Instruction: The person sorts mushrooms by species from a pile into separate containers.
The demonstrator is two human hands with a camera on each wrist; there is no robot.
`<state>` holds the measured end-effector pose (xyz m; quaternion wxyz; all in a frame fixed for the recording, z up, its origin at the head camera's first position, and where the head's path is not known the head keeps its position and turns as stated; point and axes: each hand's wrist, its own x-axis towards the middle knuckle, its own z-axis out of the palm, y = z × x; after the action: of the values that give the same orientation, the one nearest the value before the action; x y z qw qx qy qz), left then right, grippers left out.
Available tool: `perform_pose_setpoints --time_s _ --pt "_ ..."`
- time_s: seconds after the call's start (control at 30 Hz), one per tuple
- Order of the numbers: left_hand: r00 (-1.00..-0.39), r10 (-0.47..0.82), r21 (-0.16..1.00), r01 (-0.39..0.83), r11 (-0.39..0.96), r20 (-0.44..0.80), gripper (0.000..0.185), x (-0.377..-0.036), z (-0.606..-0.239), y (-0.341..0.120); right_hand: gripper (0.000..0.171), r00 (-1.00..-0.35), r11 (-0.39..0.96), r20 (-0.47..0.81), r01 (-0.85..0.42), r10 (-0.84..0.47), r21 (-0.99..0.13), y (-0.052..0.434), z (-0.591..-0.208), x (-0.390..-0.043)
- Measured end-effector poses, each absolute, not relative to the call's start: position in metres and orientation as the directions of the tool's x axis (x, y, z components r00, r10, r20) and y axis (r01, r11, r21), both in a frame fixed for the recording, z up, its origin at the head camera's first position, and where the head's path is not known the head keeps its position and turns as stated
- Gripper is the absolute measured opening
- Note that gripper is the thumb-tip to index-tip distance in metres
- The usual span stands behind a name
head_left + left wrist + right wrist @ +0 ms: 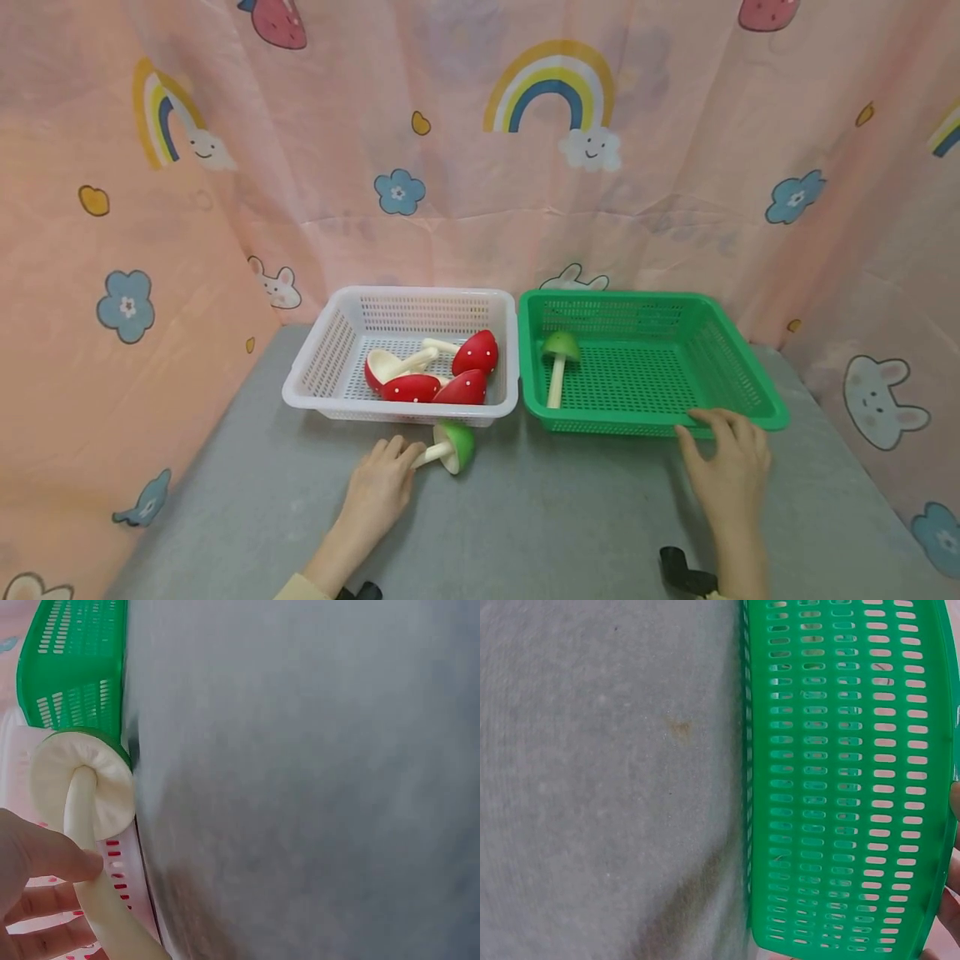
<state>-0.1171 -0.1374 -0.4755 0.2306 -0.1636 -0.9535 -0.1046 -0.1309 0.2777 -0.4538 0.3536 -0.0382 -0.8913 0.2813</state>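
My left hand [381, 483] pinches the pale stem of a green-capped toy mushroom [459, 447] just in front of the white basket [315, 400]. In the left wrist view, thumb and fingers close round that stem, and the cap's cream underside [112, 791] faces the camera. Several red toy mushrooms [475, 352] with white dots lie in the white basket. Another green-capped mushroom [561, 346] lies at the left inside the green basket [652, 429]. My right hand [727, 467] holds the green basket's front rim near its right corner; the right wrist view shows only its fingertips [951, 907].
Both baskets stand side by side at the back of a grey table [555, 517]. A pink curtain [465, 242] with rainbows and rabbits hangs behind and along the sides. Black straps or mounts [682, 573] show near the wrists.
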Motion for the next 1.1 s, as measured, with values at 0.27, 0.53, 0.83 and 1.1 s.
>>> perform_pose_setpoints --time_s 0.27,0.53,0.83,1.1 --pt "-0.723 0.349 0.059 0.473 0.879 0.596 0.040 -0.107 -0.472 -0.126 0.029 -0.750 0.838 0.606 -0.130 0.266 -0.529 0.278 -0.453 -0.131" --pt "-0.718 0.380 0.081 0.518 0.852 0.583 0.037 -0.101 -0.454 -0.101 0.030 -0.745 0.840 0.615 -0.142 0.258 -0.524 0.277 -0.454 -0.131" --pt "-0.756 0.403 0.178 0.555 0.812 0.516 0.037 -0.107 -0.424 -0.065 0.029 -0.749 0.841 0.610 -0.135 0.259 -0.523 0.279 -0.453 -0.131" --pt "-0.703 0.503 0.211 0.664 0.717 0.502 0.033 -0.128 -0.401 -0.036 0.029 -0.751 0.845 0.608 -0.131 0.257 -0.519 0.276 -0.451 -0.129"
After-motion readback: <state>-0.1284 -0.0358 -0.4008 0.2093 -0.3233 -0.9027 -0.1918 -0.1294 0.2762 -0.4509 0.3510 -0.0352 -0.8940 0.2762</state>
